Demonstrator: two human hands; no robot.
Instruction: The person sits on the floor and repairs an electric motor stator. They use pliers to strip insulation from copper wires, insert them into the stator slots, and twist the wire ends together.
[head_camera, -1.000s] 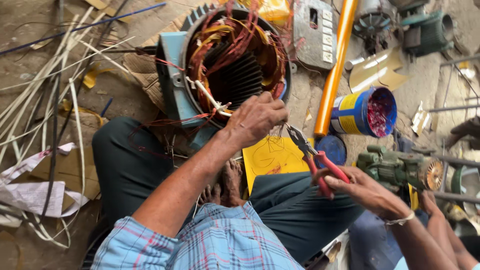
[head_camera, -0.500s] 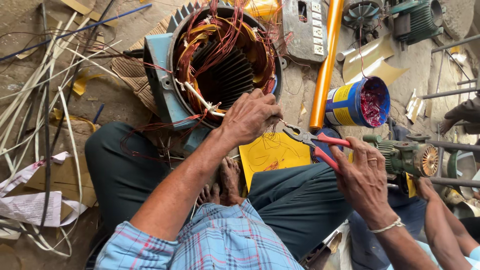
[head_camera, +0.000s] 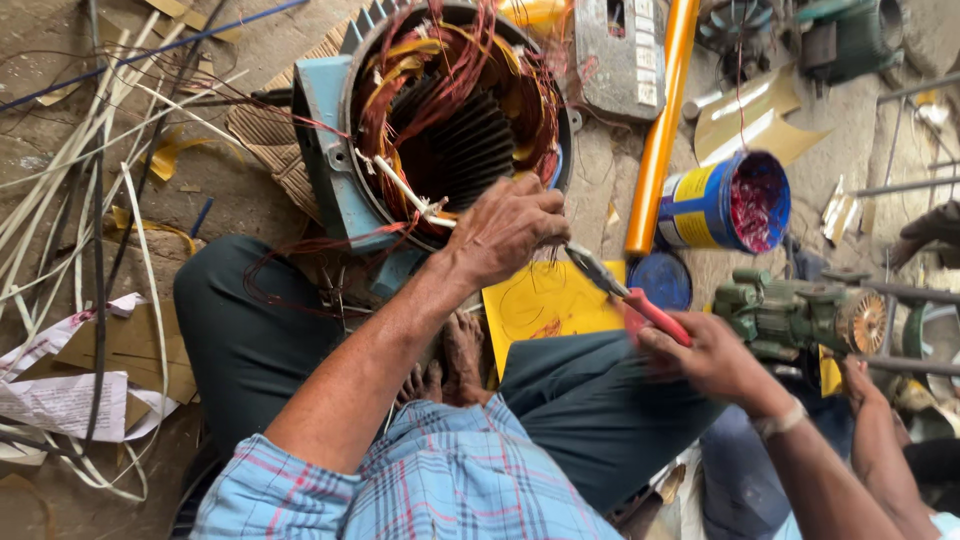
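Beside the motor (head_camera: 440, 130), right hand (head_camera: 715, 355) grips pliers (head_camera: 625, 295) pointing up-left toward left hand (head_camera: 510, 230).

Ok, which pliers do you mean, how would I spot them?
Start at the big blue motor housing full of copper wire. Just right of it, the right hand holds the pliers over a yellow sheet. They are the only tool with red handles.

front: motor stator (head_camera: 440, 120) fills the space, copper windings (head_camera: 460, 90) crowd its bore, only the dark middle is open | right: orange tube (head_camera: 655, 130), paint can (head_camera: 725, 203) and green pump (head_camera: 790, 315) wall it off | left: loose white strips (head_camera: 90, 200) all over the floor | gap: yellow sheet (head_camera: 545, 300) between the knees, pliers (head_camera: 625, 295) cross above it
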